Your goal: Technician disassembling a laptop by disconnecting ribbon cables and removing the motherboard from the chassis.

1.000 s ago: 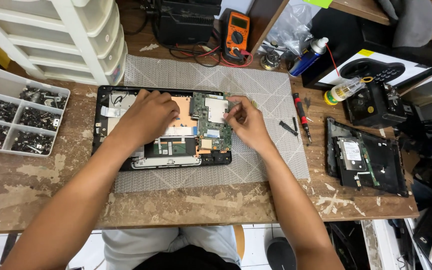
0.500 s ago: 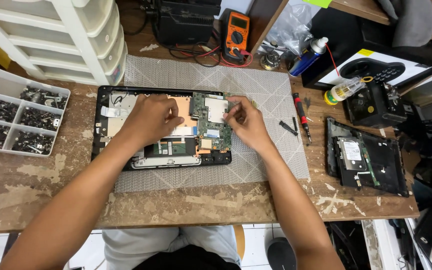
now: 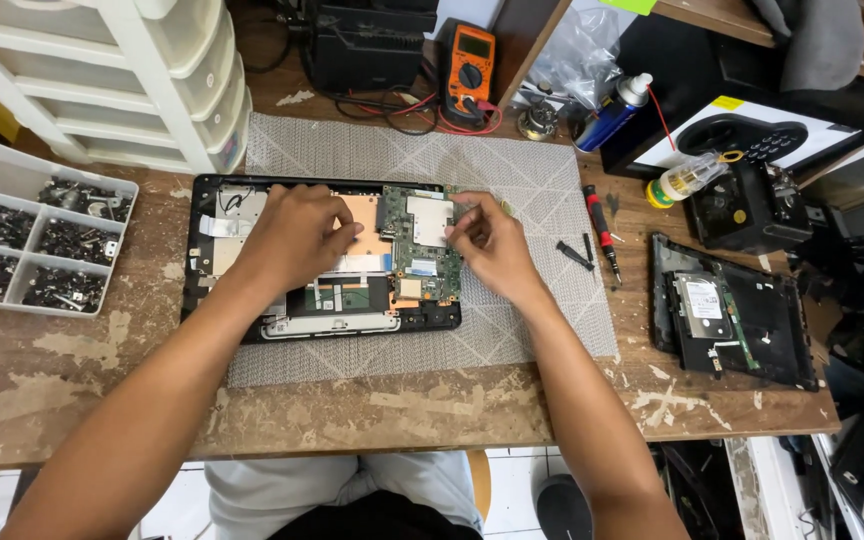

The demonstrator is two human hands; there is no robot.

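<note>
An opened black laptop base [image 3: 214, 300] lies on a grey mat [image 3: 392, 160], with a green circuit board [image 3: 422, 262] and an orange-brown panel [image 3: 370, 216] inside it. My left hand [image 3: 292, 236] rests flat on the laptop's middle, fingers bent, over the orange-brown panel. My right hand [image 3: 490, 246] pinches at the right edge of the circuit board, with a thin yellow tool tip [image 3: 505, 207] showing past the fingers. What the fingers grip is hidden.
A compartment tray of screws [image 3: 32, 240] sits at the left and a white drawer unit [image 3: 122, 80] behind it. A red-handled screwdriver [image 3: 600, 228] and black bits [image 3: 574, 255] lie right of the mat. Another opened device [image 3: 732, 310], an orange multimeter [image 3: 468, 68] and a spray can [image 3: 607, 112] stand farther off.
Both hands stay in nearly the same place on the laptop. The right hand's fingers shift slightly at the board's edge.
</note>
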